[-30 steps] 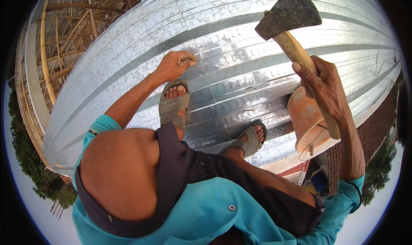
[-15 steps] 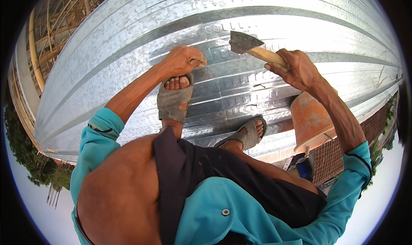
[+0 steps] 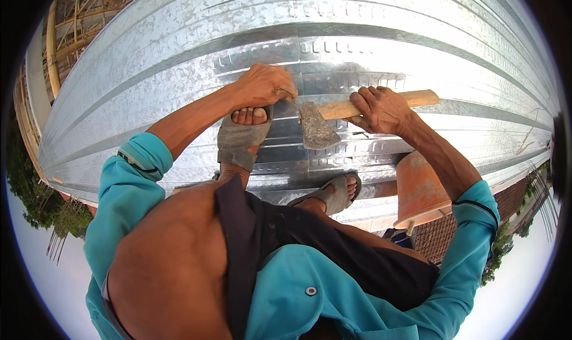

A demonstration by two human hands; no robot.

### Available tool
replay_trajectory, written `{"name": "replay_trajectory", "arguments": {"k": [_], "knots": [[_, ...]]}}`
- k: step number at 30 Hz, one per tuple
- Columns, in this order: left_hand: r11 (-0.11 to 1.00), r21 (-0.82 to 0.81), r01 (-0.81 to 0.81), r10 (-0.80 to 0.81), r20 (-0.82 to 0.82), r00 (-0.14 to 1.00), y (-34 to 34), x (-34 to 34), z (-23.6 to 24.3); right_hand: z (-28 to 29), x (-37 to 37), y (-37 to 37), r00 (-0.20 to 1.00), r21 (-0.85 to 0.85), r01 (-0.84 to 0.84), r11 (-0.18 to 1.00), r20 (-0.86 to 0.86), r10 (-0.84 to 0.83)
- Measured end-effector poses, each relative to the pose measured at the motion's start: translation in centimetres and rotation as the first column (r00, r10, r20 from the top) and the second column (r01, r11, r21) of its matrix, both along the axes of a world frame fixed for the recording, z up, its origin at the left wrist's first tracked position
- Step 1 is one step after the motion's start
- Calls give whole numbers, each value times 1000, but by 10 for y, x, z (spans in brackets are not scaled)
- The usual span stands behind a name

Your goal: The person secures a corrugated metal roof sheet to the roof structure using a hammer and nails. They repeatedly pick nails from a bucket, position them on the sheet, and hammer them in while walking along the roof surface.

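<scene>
My right hand (image 3: 382,109) grips the wooden handle of a hatchet (image 3: 322,122); its grey metal head is down on the corrugated metal roofing sheet (image 3: 179,48). My left hand (image 3: 262,85) is closed just left of the hatchet head, pinching something small against the sheet; what it is stays hidden under the fingers. My feet in grey sandals (image 3: 241,140) stand on the sheet right below both hands.
An orange clay ridge tile (image 3: 420,191) lies at the sheet's lower right edge, with a tiled roof below it. A bamboo and timber frame (image 3: 77,18) shows at the upper left. Trees and sky fill the rim beyond the roof edge.
My right hand swung the hatchet down from high at the upper right onto the sheet beside my left hand. The left hand kept its place on the sheet.
</scene>
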State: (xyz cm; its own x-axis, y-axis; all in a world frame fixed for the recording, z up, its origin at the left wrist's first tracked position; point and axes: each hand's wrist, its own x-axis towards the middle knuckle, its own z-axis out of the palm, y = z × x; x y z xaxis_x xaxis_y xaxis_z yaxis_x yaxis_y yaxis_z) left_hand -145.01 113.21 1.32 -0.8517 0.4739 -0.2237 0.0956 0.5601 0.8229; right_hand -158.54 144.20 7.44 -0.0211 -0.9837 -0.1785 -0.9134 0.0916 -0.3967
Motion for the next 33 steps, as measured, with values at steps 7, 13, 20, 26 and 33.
{"name": "replay_trajectory", "arguments": {"k": [7, 13, 20, 26, 33], "knots": [[999, -34, -19, 19, -23, 1000, 1, 4, 1, 0, 7, -39, 989, 26, -106, 994, 109, 102], [999, -52, -15, 11, -64, 998, 2, 3, -2, -18, 3, -41, 993, 109, -110, 988, 58, 105], [995, -97, 15, -25, -96, 995, 7, 4, -7, -21, -1, -45, 995, 184, -99, 978, 47, 92], [996, -85, 33, -37, -38, 999, 0, 2, 1, -11, 2, -49, 971, -116, -162, 980, 157, 179], [996, -66, 53, -57, -69, 996, 5, 3, -3, -4, 5, -51, 986, 8, -126, 992, 114, 125]]}}
